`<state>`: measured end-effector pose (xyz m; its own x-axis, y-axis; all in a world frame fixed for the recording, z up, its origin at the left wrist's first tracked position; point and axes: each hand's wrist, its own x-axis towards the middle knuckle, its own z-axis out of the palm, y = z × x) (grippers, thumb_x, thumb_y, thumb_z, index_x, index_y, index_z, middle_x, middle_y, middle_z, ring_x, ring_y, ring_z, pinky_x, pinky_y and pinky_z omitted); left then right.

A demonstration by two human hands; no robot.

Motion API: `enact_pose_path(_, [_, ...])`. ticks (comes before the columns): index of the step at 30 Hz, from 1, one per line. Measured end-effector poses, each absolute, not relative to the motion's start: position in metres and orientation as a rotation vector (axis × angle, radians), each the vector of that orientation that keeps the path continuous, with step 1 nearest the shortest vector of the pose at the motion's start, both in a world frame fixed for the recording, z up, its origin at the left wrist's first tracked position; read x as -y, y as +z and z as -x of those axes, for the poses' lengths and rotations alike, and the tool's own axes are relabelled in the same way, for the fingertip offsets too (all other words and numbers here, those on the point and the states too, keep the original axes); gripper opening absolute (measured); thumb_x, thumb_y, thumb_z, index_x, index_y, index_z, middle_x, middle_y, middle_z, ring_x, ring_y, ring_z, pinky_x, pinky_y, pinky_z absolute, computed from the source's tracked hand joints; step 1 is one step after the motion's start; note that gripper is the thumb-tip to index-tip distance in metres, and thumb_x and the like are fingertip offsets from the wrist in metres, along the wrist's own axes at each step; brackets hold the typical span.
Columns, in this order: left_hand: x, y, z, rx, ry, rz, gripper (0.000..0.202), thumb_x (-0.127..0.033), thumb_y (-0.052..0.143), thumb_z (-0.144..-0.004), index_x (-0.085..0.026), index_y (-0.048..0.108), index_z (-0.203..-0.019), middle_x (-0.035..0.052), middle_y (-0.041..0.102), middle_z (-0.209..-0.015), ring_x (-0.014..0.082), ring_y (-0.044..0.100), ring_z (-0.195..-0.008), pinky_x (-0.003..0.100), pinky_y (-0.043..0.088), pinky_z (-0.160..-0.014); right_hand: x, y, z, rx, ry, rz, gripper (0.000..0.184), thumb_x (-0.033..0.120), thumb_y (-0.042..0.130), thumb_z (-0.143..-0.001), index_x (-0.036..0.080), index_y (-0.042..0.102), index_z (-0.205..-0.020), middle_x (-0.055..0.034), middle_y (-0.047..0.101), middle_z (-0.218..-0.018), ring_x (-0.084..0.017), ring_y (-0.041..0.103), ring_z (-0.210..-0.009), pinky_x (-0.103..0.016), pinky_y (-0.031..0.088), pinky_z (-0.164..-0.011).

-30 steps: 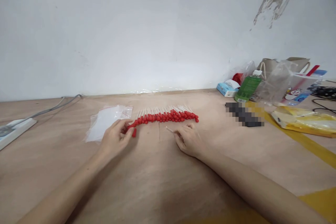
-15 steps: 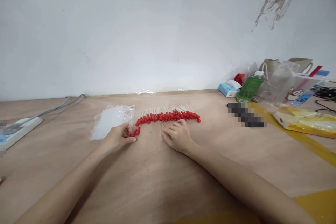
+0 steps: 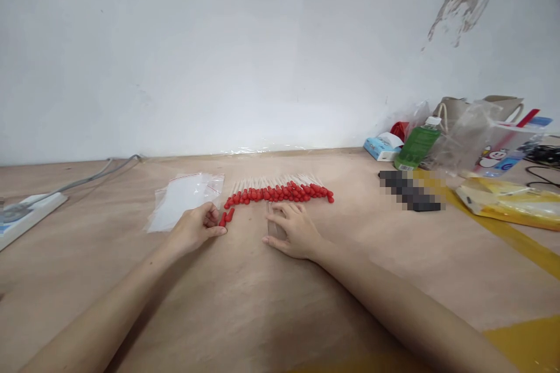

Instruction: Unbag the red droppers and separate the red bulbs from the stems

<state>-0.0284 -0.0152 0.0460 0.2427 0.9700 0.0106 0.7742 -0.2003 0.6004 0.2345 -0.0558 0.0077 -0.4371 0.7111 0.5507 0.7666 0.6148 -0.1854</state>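
Many thin pale sticks with red rounded ends (image 3: 280, 192) lie side by side in a long row, red ends toward me. Left of the row's near side, my left hand (image 3: 199, 226) rests on the table, fingers curled and thumb stretched apart from them. Two separate red pieces (image 3: 226, 217) lie at its fingertips; whether sticks are attached cannot be seen. My right hand (image 3: 297, 230) is just in front of the row, thumb and forefinger spread. Under its fingers is a thin, see-through piece with a straight edge (image 3: 268, 210), too faint to name.
Clear zip bags with white sheets (image 3: 175, 204) lie beyond my left hand. A power strip (image 3: 39, 215) with a cable sits far left. On the right are a tissue pack (image 3: 380, 148), a green bottle (image 3: 417, 144), a blurred dark object (image 3: 409, 191) and a yellow packet (image 3: 511, 204).
My right thumb and forefinger have spread apart, the thumb moving left and toward me. The red piece nearest my left hand has turned more upright; my left hand has barely moved.
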Motion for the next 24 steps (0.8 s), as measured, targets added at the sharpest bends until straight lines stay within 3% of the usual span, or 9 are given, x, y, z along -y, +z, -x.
enact_pose_path(5, [0.009, 0.055, 0.032, -1.718, 0.529, -2.12, 0.032, -0.049, 0.057, -0.066, -0.021, 0.054, -0.079, -0.0001, 0.062, -0.071, 0.0186, 0.059, -0.065, 0.025, 0.04, -0.057, 0.057, 0.008, -0.234, 2.343, -0.037, 1.116, 0.043, 0.055, 0.051, -0.077, 0.027, 0.058, -0.11, -0.0095, 0.045, -0.125, -0.023, 0.045, -0.106, -0.041, 0.029, -0.088])
enact_pose_path(9, [-0.011, 0.06, 0.026, -1.719, 0.568, -2.4, 0.025, -0.042, 0.046, -0.074, -0.021, 0.059, -0.078, 0.0031, 0.064, -0.081, 0.0197, 0.057, -0.073, 0.028, 0.04, -0.065, 0.057, 0.008, -0.234, 2.346, 0.019, 1.112, 0.041, 0.053, 0.051, -0.079, 0.025, 0.06, -0.107, -0.0104, 0.046, -0.123, -0.022, 0.046, -0.105, -0.04, 0.031, -0.086])
enact_pose_path(13, [-0.03, 0.062, 0.016, -1.647, 0.434, -2.417, 0.024, -0.039, 0.05, -0.071, -0.021, 0.058, -0.084, 0.0022, 0.064, -0.085, 0.0194, 0.057, -0.073, 0.027, 0.04, -0.063, 0.057, 0.007, -0.234, 2.336, 0.057, 1.075, 0.038, 0.048, 0.051, -0.08, 0.021, 0.061, -0.104, -0.0112, 0.048, -0.118, -0.021, 0.047, -0.106, -0.039, 0.032, -0.087])
enact_pose_path(17, [-0.038, 0.062, 0.008, -1.598, 0.383, -2.374, 0.036, -0.043, 0.059, -0.064, -0.021, 0.057, -0.092, 0.0027, 0.063, -0.086, 0.0185, 0.058, -0.069, 0.026, 0.041, -0.06, 0.056, 0.006, -0.234, 2.332, 0.074, 1.051, 0.038, 0.046, 0.052, -0.08, 0.018, 0.06, -0.104, -0.0112, 0.049, -0.116, -0.019, 0.047, -0.107, -0.038, 0.033, -0.09])
enact_pose_path(24, [-0.046, 0.056, 0.001, -1.58, 0.437, -2.514, 0.029, -0.043, 0.06, -0.066, -0.02, 0.061, -0.085, 0.0036, 0.064, -0.08, 0.0208, 0.06, -0.075, 0.027, 0.043, -0.063, 0.056, 0.004, -0.234, 2.291, 0.14, 1.028, 0.037, 0.042, 0.055, -0.078, 0.017, 0.058, -0.104, -0.013, 0.048, -0.116, -0.021, 0.046, -0.109, -0.038, 0.036, -0.09])
